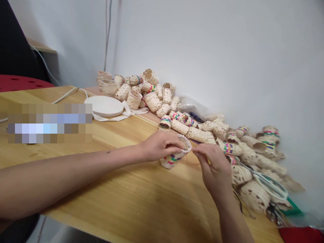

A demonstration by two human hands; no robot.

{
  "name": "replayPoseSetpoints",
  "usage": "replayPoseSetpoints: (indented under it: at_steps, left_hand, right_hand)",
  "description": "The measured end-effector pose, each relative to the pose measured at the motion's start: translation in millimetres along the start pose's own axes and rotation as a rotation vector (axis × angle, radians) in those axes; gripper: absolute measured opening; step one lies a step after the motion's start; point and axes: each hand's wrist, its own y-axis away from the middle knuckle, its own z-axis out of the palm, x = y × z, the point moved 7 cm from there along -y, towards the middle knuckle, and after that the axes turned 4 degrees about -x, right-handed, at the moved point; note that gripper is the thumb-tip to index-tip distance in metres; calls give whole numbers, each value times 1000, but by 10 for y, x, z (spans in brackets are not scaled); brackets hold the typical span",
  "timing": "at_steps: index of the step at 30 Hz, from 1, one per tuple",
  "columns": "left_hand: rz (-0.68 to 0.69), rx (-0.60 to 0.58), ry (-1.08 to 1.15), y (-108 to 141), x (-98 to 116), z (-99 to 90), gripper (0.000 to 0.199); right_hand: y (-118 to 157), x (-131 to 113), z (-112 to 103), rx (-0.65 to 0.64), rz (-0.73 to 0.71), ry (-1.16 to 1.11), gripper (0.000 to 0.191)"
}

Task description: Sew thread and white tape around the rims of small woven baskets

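A small woven basket with pink, green and purple bands stands tilted on the wooden table. My left hand grips its white-trimmed rim, thumb outside and fingers reaching over the edge. Just right of the rim, my right hand is closed in a pinch at the basket's edge; what lies between its fingertips is too small to name. A thin orange thread curves on the table between the basket and my right hand.
Many woven tubes are heaped along the wall, from the back to the right. White-handled scissors rest on the pile at the right. A roll of white ribbon lies at the back left. The table's front edge is near me.
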Motion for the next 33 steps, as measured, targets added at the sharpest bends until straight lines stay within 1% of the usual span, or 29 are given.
replayPoseSetpoints:
  at_steps: [7,13,18,26,33]
  left_hand:
    - [-29,-83,-7,13,29,26,12]
    - [-33,-140,17,15,28,47,13]
    - [-44,-162,35,22,19,54,13]
    - [-5,-176,25,9,48,59,14]
    - [11,-235,34,-1,67,87,14]
  right_hand:
    - [-14,-28,22,-67,-64,-1,18]
    - [-6,-54,51,-116,-105,2,18]
    - [-6,-42,68,-126,-98,-11,18]
    - [-9,-54,68,-143,-91,-29,18]
    - [-11,-49,64,-196,-109,-37,18]
